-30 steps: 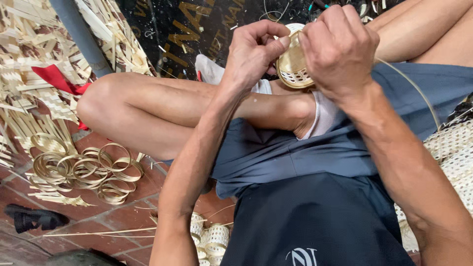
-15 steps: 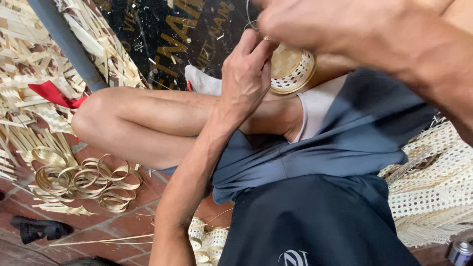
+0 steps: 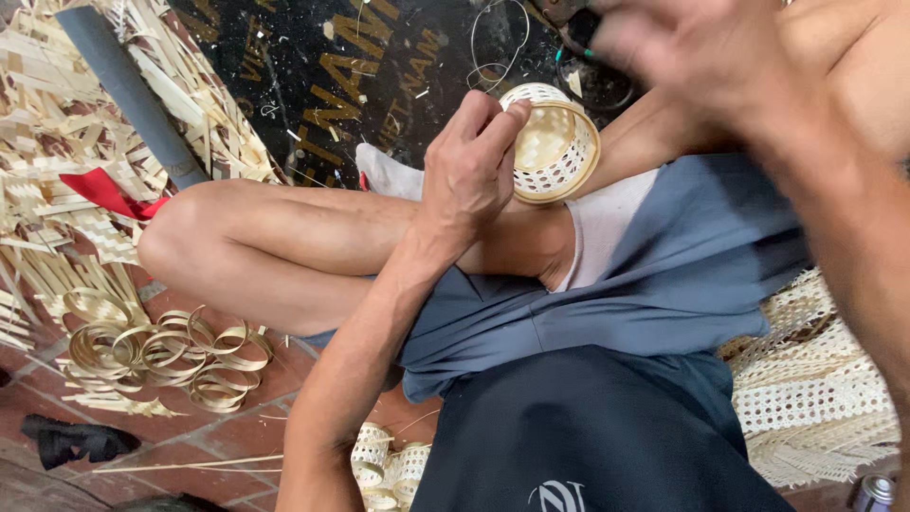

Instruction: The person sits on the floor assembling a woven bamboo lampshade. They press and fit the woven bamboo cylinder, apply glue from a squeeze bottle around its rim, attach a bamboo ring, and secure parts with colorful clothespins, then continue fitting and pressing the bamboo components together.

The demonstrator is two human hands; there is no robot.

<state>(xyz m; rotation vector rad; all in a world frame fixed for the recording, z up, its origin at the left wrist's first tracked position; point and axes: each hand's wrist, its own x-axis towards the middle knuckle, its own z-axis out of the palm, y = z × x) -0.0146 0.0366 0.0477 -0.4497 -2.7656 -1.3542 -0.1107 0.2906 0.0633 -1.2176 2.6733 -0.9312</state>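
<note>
Now | left hand [image 3: 469, 166] fingers pinch round woven bamboo basket [image 3: 553, 142] | right hand [image 3: 701, 57] blurred, grip unclear

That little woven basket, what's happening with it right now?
A person sitting cross-legged on the floor holds a small woven basket by its rim with the left hand, above the knee. The right hand is raised off it and blurred. Coiled bamboo strips lie on the tile floor, and woven mesh sheets sit on the other side.

The right hand [image 3: 701, 57] has let go of the small woven basket [image 3: 553, 142] and lifted clear, blurred. The left hand [image 3: 469, 171] now grips the basket alone, lower over the knee.
</note>
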